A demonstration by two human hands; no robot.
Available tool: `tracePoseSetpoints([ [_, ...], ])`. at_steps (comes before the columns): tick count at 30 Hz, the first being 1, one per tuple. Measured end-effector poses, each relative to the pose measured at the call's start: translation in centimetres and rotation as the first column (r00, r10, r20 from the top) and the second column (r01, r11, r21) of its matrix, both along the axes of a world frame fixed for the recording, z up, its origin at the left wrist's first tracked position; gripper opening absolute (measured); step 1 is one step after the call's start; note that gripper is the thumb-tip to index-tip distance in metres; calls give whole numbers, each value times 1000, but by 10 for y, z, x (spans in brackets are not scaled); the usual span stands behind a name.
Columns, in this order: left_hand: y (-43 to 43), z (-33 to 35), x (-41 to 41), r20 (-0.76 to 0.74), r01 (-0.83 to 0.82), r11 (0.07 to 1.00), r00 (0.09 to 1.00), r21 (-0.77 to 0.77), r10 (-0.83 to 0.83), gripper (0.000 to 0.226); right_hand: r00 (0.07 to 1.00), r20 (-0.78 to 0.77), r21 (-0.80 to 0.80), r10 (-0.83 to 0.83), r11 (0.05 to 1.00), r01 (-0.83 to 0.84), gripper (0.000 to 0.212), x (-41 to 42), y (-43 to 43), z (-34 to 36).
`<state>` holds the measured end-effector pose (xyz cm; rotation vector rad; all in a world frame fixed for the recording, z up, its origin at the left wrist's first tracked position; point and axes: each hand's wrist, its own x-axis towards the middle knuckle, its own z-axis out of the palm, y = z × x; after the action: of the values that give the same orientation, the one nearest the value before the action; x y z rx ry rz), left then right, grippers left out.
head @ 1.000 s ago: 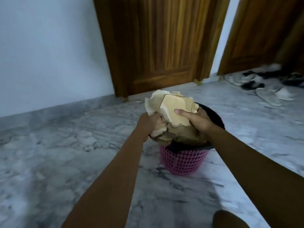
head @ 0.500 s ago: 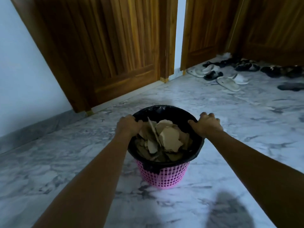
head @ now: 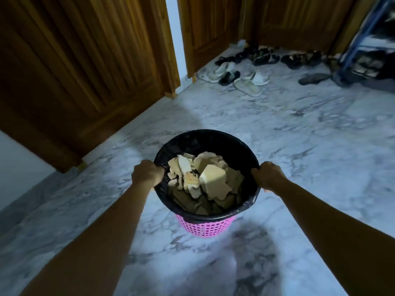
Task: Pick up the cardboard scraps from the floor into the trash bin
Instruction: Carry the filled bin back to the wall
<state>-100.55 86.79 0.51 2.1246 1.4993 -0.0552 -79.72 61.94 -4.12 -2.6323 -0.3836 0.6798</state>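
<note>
our left hand [head: 147,173] and right hand [head: 268,175] are now curling over opposite sides of the rim of the trash bin [head: 205,228]; the cardboard scraps [head: 212,181] we were holding above it are lying inside, so the pickup is looking finished.

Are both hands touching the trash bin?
Touching. The head view shows the left hand and right hand each curled over the black rim of the trash bin, on opposite sides.
</note>
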Motion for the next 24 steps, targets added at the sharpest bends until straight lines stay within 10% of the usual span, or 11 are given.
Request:
tracePoseSetpoints([
  [12,-206,375,181,-29,351,873,924,-338,-382,29,913,-60,-63,-403,914,400,30,44,-299,372],
  [24,-511,452,418,55,599,679,765,-424,-641,23,700,-124,21,-703,704,710,37,175,-618,449],
])
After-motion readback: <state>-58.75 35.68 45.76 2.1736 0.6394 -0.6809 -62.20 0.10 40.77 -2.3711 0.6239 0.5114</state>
